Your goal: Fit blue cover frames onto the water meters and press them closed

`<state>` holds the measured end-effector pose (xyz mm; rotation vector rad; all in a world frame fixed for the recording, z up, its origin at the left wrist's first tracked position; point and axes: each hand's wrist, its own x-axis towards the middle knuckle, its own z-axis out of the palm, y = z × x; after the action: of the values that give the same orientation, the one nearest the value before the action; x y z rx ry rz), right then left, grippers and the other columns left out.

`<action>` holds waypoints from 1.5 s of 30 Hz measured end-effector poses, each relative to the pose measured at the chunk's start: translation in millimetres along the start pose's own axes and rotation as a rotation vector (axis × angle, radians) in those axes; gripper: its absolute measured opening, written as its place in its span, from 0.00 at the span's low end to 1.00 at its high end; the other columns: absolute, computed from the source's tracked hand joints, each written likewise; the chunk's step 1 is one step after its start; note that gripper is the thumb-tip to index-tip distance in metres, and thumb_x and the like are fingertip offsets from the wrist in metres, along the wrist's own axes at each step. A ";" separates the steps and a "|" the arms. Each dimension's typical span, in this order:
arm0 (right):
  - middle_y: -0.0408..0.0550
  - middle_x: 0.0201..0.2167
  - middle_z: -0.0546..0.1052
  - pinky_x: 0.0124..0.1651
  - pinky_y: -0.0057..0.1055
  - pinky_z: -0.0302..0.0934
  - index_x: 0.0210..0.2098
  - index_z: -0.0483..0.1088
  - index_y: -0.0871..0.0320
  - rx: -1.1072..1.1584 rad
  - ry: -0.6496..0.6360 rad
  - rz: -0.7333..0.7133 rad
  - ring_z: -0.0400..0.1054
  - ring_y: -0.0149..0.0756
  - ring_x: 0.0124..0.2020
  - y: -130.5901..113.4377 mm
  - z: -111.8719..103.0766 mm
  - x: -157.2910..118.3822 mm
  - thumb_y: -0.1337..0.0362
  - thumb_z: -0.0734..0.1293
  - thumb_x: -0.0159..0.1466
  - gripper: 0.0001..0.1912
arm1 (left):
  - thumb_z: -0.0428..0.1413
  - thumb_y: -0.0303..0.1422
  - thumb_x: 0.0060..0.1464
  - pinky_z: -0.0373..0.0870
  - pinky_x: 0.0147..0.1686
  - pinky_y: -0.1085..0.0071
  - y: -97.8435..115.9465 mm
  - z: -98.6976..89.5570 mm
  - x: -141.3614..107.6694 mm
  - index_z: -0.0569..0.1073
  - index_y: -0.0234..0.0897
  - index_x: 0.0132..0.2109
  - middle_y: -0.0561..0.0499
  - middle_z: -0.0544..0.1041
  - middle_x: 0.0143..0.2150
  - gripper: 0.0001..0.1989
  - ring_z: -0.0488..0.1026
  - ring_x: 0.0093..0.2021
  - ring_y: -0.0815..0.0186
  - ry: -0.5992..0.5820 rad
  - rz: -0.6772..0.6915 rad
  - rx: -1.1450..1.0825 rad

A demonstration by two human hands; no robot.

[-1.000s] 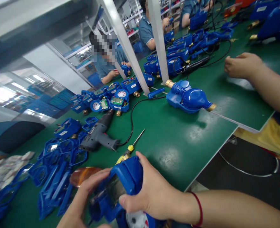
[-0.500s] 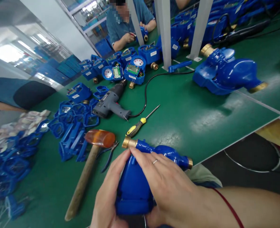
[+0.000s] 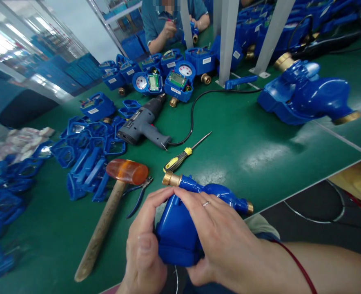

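Note:
A blue water meter (image 3: 180, 232) with threaded brass ends is at the table's near edge, its boxy housing toward me. My left hand (image 3: 145, 241) grips the housing's left side, thumb bent against it. Across its top and right side lies my right hand (image 3: 217, 232), fingers curved over the edge; a ring and a red wrist cord show on that arm. The fingertips of both hands meet at the top of the housing. Just beyond the meter rests a yellow-and-black screwdriver (image 3: 180, 159). To the left are an amber-headed mallet (image 3: 127, 171) and pliers (image 3: 140, 198).
A grey heat gun (image 3: 145, 122) with a black cord lies further back. Blue plastic frames (image 3: 88, 143) pile up at left. Another blue meter (image 3: 309, 94) stands at right, near metal posts (image 3: 229, 41). Opposite, a co-worker (image 3: 174, 24) handles a meter among several others.
My left thumb has come up and bent against the housing's side. The meter sits slightly higher in view and the camera has shifted a little. The co-worker's hand has risen.

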<state>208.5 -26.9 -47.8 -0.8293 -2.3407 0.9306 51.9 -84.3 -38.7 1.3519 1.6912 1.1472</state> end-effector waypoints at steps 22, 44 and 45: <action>0.58 0.47 0.73 0.50 0.42 0.61 0.58 0.56 0.66 -0.153 0.117 0.122 0.68 0.50 0.44 -1.9 7.7 3.8 0.47 0.70 0.45 0.47 | 0.30 0.54 0.61 0.62 0.51 0.60 1.4 4.6 22.6 0.68 0.40 0.48 0.47 0.72 0.47 0.31 0.68 0.50 0.55 -0.022 -0.143 -0.103; 0.50 0.36 0.72 0.45 0.41 0.64 0.43 0.64 0.62 -0.053 -0.014 0.117 0.68 0.43 0.35 -3.3 -0.7 18.1 0.46 0.73 0.43 0.35 | 0.35 0.44 0.65 0.62 0.51 0.63 2.4 4.8 21.3 0.73 0.38 0.44 0.48 0.76 0.44 0.24 0.71 0.48 0.58 0.039 -0.118 -0.120; 0.50 0.35 0.72 0.45 0.40 0.63 0.43 0.64 0.62 -0.053 -0.015 0.117 0.68 0.43 0.35 -3.3 -1.4 18.5 0.46 0.73 0.43 0.36 | 0.35 0.44 0.65 0.62 0.51 0.63 2.3 4.5 21.4 0.73 0.39 0.44 0.49 0.76 0.45 0.24 0.71 0.48 0.59 0.033 -0.121 -0.117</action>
<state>195.2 -15.5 -40.6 -0.9931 -2.3596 0.9279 51.8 -62.3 -37.9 1.1490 1.6783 1.1850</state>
